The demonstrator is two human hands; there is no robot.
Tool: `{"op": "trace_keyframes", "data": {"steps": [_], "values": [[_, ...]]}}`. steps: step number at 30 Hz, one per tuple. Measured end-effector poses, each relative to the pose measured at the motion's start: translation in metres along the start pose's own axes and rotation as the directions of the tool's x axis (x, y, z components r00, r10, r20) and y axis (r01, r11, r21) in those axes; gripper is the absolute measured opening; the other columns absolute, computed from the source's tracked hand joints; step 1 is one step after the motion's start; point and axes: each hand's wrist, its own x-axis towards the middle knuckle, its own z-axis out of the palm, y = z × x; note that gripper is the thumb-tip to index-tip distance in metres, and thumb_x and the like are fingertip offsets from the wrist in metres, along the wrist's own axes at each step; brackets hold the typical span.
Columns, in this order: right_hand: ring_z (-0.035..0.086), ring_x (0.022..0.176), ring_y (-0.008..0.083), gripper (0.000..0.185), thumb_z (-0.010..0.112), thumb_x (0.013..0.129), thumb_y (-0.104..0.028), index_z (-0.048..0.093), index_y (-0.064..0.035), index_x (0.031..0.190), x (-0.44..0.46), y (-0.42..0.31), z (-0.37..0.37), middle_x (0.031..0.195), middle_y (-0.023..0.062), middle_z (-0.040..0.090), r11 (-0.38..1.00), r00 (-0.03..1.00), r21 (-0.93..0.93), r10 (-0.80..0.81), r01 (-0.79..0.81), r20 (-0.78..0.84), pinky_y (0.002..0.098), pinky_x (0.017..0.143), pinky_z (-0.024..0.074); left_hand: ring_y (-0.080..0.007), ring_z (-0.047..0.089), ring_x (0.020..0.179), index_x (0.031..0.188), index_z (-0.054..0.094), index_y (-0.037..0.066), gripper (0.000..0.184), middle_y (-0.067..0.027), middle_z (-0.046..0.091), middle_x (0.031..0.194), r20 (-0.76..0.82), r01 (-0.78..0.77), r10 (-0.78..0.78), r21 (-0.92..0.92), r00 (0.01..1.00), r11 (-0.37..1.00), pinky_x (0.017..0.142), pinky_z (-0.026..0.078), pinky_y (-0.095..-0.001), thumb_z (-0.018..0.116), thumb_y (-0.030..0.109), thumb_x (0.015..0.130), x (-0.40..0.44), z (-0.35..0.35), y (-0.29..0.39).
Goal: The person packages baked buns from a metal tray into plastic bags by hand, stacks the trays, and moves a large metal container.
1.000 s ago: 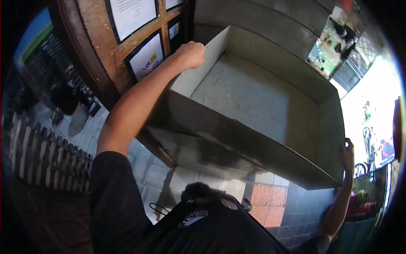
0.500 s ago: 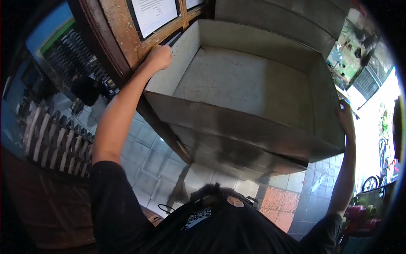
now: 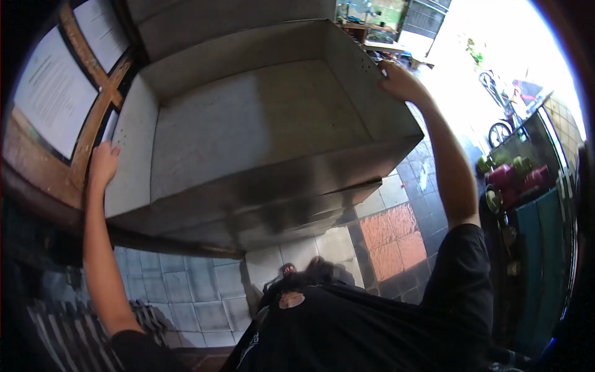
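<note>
A large grey, open-topped drawer (image 3: 217,118) fills the middle of the view, jutting out from a cabinet (image 3: 229,18) of the same dull grey. Nothing lies on the part of its floor that I see. My left hand (image 3: 105,162) is closed at the rim of the left side wall, close to the wooden door frame, with some fingertips hidden. On the opposite wall, farther back, my right hand (image 3: 401,82) grips the right rim, its fingers curled. Small holes dot both side walls near my hands.
A wooden frame (image 3: 114,96) with papers (image 3: 56,93) behind its panes stands close on the left. Tiled floor (image 3: 186,285) lies below. Pink and green gas cylinders (image 3: 511,177) and a bicycle (image 3: 499,133) are on the right, by a bright opening.
My view has turned to the right, so the drawer appears farther left. Both hands stay at its side walls; whether the drawer itself has shifted I cannot tell.
</note>
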Motion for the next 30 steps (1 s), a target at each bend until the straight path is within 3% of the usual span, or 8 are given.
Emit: {"op": "trace_keyframes", "data": {"steps": [12, 15, 17, 20, 24, 26, 28, 30], "values": [[0.070, 0.113, 0.0424, 0.045, 0.062, 0.096, -0.031, 0.065, -0.0063, 0.133, -0.036, 0.010, 0.024, 0.128, 0.0257, 0.070, 0.989, 0.982, 0.049, 0.145, -0.140, -0.122, 0.0517, 0.093, 0.0559, -0.0493, 0.066, 0.112, 0.130, 0.065, -0.009, 0.044, -0.0319, 0.071, 0.115, -0.026, -0.017, 0.020, 0.119, 0.999, 0.993, 0.095, 0.052, -0.0514, 0.060, 0.028, 0.106, 0.011, 0.002, 0.001], [0.071, 0.116, 0.0322, 0.060, 0.054, 0.107, -0.050, 0.054, -0.0044, 0.146, -0.086, 0.043, -0.008, 0.140, 0.0200, 0.064, 0.632, 0.976, 0.763, -0.048, -0.137, 0.215, 0.0451, 0.088, 0.0642, -0.0430, 0.070, 0.108, 0.129, 0.067, -0.004, 0.046, -0.0269, 0.074, 0.116, -0.080, 0.049, -0.043, 0.075, 0.996, 0.996, 0.094, 0.054, -0.0459, 0.058, 0.036, 0.108, -0.016, -0.032, 0.050], [0.074, 0.111, 0.0242, 0.068, 0.051, 0.105, -0.064, 0.057, -0.0131, 0.150, -0.122, 0.086, 0.020, 0.131, 0.0139, 0.073, 0.456, 0.997, 0.889, -0.037, -0.039, 0.063, 0.0380, 0.080, 0.0628, -0.0345, 0.072, 0.112, 0.133, 0.065, -0.003, 0.050, -0.0244, 0.074, 0.121, -0.167, 0.019, -0.029, -0.062, 0.986, 0.998, 0.097, 0.054, -0.0433, 0.056, 0.041, 0.110, -0.013, -0.033, 0.016], [0.072, 0.108, 0.0222, 0.057, 0.050, 0.110, -0.049, 0.053, -0.0080, 0.149, -0.179, 0.141, 0.067, 0.135, 0.0137, 0.069, 0.337, 0.996, 0.940, 0.053, 0.048, -0.069, 0.0338, 0.081, 0.0606, -0.0327, 0.067, 0.122, 0.134, 0.065, -0.006, 0.042, -0.0225, 0.070, 0.131, -0.519, -0.069, 0.003, -0.108, 0.855, 0.992, 0.105, 0.052, -0.0383, 0.058, 0.029, 0.111, -0.101, -0.075, 0.111], [0.060, 0.115, 0.0208, 0.057, 0.057, 0.089, -0.001, 0.057, -0.0059, 0.145, -0.207, 0.117, 0.100, 0.141, 0.0137, 0.059, 0.126, 0.946, 0.946, 0.095, 0.299, -0.311, 0.0342, 0.091, 0.0507, -0.0308, 0.069, 0.105, 0.119, 0.069, -0.006, 0.027, -0.0194, 0.072, 0.116, -0.937, 0.025, -0.160, -0.160, 0.311, 0.987, 0.097, 0.055, -0.0410, 0.061, 0.017, 0.109, -0.221, -0.022, 0.220], [0.059, 0.117, 0.0262, 0.069, 0.056, 0.076, 0.008, 0.062, -0.0100, 0.143, -0.199, 0.099, 0.105, 0.142, 0.0144, 0.056, 0.383, 0.852, 0.761, -0.229, 0.523, -0.471, 0.0368, 0.094, 0.0490, -0.0247, 0.064, 0.103, 0.121, 0.064, -0.006, 0.027, -0.0182, 0.068, 0.113, -0.816, 0.237, -0.523, -0.473, 0.245, 0.849, 0.093, 0.054, -0.0402, 0.059, 0.018, 0.110, -0.283, 0.054, 0.248], [0.057, 0.110, 0.0314, 0.079, 0.056, 0.070, 0.011, 0.063, -0.0204, 0.142, -0.201, 0.111, 0.113, 0.139, 0.0128, 0.056, 0.164, 0.902, 0.902, -0.247, 0.400, -0.355, 0.0410, 0.097, 0.0506, -0.0212, 0.057, 0.078, 0.108, 0.062, 0.003, 0.029, -0.0093, 0.063, 0.092, -0.542, 0.279, -0.833, -0.787, 0.113, 0.550, 0.070, 0.050, -0.0387, 0.057, 0.031, 0.106, -0.335, 0.141, 0.272], [0.055, 0.104, 0.0297, 0.077, 0.052, 0.067, 0.012, 0.061, -0.0094, 0.141, -0.200, 0.135, 0.159, 0.137, 0.0140, 0.057, 0.086, 0.913, 0.909, -0.049, 0.407, -0.404, 0.0410, 0.097, 0.0500, -0.0174, 0.054, 0.060, 0.098, 0.060, 0.012, 0.022, -0.0040, 0.059, 0.079, -0.063, 0.361, -0.982, -0.924, 0.180, 0.125, 0.051, 0.043, -0.0341, 0.054, 0.033, 0.099, -0.407, 0.220, 0.293]]}}
